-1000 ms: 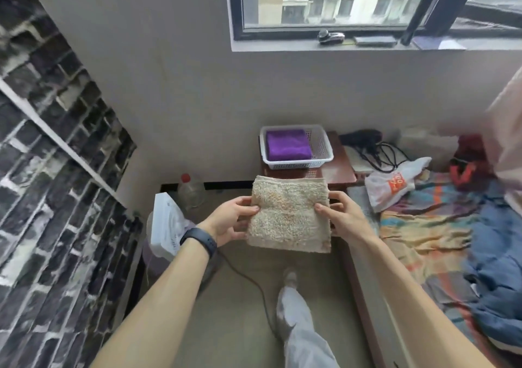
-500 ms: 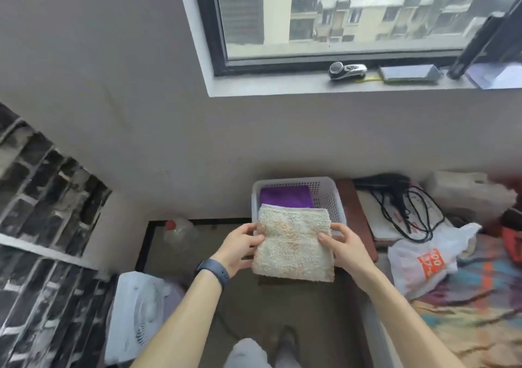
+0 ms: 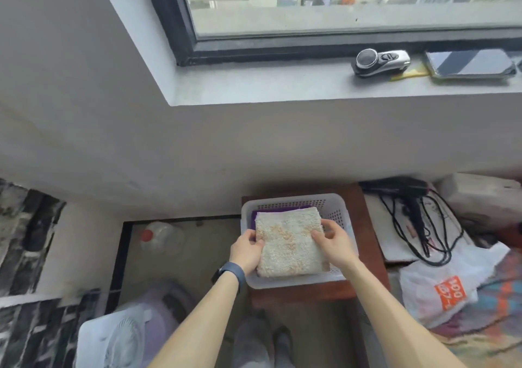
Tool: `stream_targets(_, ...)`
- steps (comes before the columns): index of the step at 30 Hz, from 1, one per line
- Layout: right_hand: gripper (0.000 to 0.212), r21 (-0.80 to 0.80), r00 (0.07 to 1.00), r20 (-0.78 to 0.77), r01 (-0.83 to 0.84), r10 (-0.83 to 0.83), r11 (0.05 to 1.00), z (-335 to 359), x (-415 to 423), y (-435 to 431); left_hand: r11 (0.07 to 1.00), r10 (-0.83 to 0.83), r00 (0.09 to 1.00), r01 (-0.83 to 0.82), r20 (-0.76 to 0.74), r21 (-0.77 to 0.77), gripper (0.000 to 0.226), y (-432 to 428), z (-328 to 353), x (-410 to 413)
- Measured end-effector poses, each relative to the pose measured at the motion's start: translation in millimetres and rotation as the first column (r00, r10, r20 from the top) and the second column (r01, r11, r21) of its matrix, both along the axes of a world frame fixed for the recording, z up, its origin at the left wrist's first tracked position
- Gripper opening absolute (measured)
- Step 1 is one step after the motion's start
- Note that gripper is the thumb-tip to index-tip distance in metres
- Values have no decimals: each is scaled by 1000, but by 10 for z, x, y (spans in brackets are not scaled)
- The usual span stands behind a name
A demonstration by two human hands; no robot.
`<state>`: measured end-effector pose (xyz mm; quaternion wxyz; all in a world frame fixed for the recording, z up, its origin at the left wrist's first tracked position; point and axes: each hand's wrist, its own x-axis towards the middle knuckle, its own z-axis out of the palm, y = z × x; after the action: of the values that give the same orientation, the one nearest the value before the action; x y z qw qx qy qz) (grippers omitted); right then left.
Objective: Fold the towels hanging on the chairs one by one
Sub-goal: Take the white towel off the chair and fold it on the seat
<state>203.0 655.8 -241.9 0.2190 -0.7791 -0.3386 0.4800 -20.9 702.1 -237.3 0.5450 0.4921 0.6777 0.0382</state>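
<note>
Two bare forearms reach up from the bottom of the frame, the left one wearing a dark wristband [image 3: 229,272]. Below them, at the lower left, a white fan [image 3: 113,339] lies on the floor.

Just past the wrists, both hands hold the folded beige towel [image 3: 291,244] by its sides. The left hand [image 3: 246,252] grips the towel's left edge, with the thumb on top and the other fingers tucked out of sight beneath. The right hand [image 3: 335,245] grips the right edge, its thumb pressed on the upper face and its fingers curled round the side.

That towel sits inside the outline of the white basket [image 3: 293,283], low and centre-right in the frame, over a purple towel [image 3: 253,217] of which only a sliver shows at the far left corner. Whether the beige towel's full weight rests on it, I cannot tell. The basket stands on a brown table [image 3: 365,226].

To the left, a plastic bottle [image 3: 159,236] with a red cap stands on the floor. To the right lie a white plastic bag [image 3: 440,285] and a black hair dryer [image 3: 406,194] with a tangled cord.

Farthest off, at the upper right, a shaver [image 3: 380,62] and a dark phone [image 3: 470,63] lie on the grey window sill [image 3: 282,85].
</note>
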Motion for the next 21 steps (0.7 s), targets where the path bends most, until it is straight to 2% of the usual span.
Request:
stream_targets(2,41,-26,1000,2,1,-1,1000,-112,29,96,999,-46,999,46,-25,1,27,105,-64,0)
stream_targets(7,40,-88,1000,18,12,-10,996,-243,41,214,984,-177,978,173,-112,-46,29,248,-263,20)
stream_targets(10,41,-103,997,71,-12,20,995,-309,43,233,980,-197,970,197,-144,-20,30,279,-312,30)
stream_targets(14,49,-61,1000,12,20,-19,998,-342,25,196,977,-203,962,212,-183,26,37,228,-280,20)
stream_targets(16,54,34,988,141,53,-57,998,-304,-32,95,946,-246,932,290,-266,142,50,140,-246,3)
stream_targets(17,52,102,964,262,18,-44,995,-275,-72,20,903,-293,902,370,-318,219,58,88,-230,-7)
stream_targets(19,51,177,867,482,-236,125,955,-245,-164,-142,717,-445,780,605,-439,346,69,22,-218,-20)
stream_targets(21,54,98,730,572,-515,375,852,-312,-250,-268,521,-564,649,759,-511,390,72,21,-295,-25)
